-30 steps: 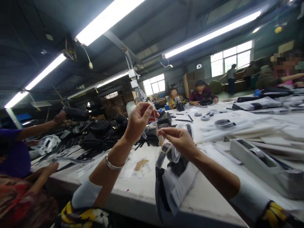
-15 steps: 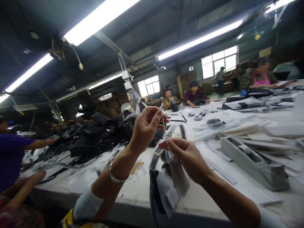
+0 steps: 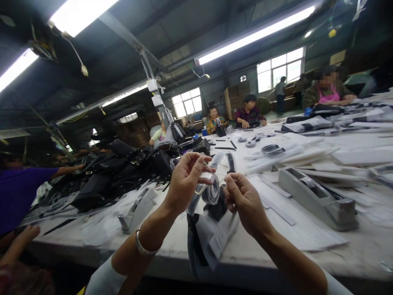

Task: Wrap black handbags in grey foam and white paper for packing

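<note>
My left hand is closed in a pinch on a thin pale cord. Facing it, my right hand also has its fingertips pinched together, with the cord seeming to run between the two; its end there is too fine to follow. Just beyond and below my hands, a dark bag partly covered in pale wrapping leans at the table's front edge. A coiled strap in clear plastic and an upright plastic-wrapped handle sit on top of it.
On the white table, a grey tape dispenser stands right and another dispenser left. Black bags are heaped at left. White sheets lie at right. A co-worker in purple reaches in; others sit across the table.
My hands have moved apart sideways, the right one lower and to the right. The cord, upright before, now slants between them. The view has shifted, and the co-worker's purple sleeve reaches further in.
</note>
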`<move>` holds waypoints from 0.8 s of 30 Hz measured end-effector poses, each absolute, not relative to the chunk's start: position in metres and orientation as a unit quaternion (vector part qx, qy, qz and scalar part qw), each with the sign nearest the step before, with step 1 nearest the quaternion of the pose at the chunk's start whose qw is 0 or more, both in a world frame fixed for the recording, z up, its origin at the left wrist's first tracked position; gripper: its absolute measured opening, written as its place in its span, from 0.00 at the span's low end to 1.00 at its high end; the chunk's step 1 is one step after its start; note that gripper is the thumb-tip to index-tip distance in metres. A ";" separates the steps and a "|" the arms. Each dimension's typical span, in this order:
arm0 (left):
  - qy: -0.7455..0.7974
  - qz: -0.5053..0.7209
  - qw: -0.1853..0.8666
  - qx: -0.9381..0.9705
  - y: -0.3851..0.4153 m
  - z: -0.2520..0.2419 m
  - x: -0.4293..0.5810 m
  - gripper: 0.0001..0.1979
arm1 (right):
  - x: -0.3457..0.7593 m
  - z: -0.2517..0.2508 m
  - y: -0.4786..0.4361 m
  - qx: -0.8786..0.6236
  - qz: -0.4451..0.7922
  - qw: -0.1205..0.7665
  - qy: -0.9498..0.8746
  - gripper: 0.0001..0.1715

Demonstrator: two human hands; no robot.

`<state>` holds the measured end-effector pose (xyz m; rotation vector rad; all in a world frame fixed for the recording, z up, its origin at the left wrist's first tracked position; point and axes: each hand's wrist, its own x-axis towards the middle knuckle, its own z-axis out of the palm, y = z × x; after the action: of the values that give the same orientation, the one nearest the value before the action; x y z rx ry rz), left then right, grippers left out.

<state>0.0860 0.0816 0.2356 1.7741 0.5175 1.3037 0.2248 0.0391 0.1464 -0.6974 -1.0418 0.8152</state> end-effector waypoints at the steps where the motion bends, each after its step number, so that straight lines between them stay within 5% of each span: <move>1: 0.214 0.514 0.422 0.715 0.082 0.233 0.082 0.12 | 0.226 0.143 0.038 -0.323 0.382 0.728 -0.469 0.16; 8: 0.341 0.512 0.387 0.687 0.104 0.197 0.023 0.14 | 0.244 0.114 0.024 -0.461 0.354 0.595 -0.555 0.17; 12: 0.403 0.335 0.443 0.727 0.119 0.163 0.003 0.16 | 0.237 0.107 0.028 -0.494 0.333 0.527 -0.605 0.15; 15: 0.391 0.217 0.489 0.749 0.123 0.149 0.004 0.18 | 0.224 0.109 0.034 -0.481 0.340 0.521 -0.618 0.15; 24: 0.315 0.163 0.589 0.726 0.136 0.146 0.014 0.17 | 0.193 0.111 0.048 -0.456 0.339 0.534 -0.626 0.15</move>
<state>0.0142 0.1360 0.1463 1.6918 0.7338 0.3805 0.1927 0.0481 0.1108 -1.0873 -1.4907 0.8078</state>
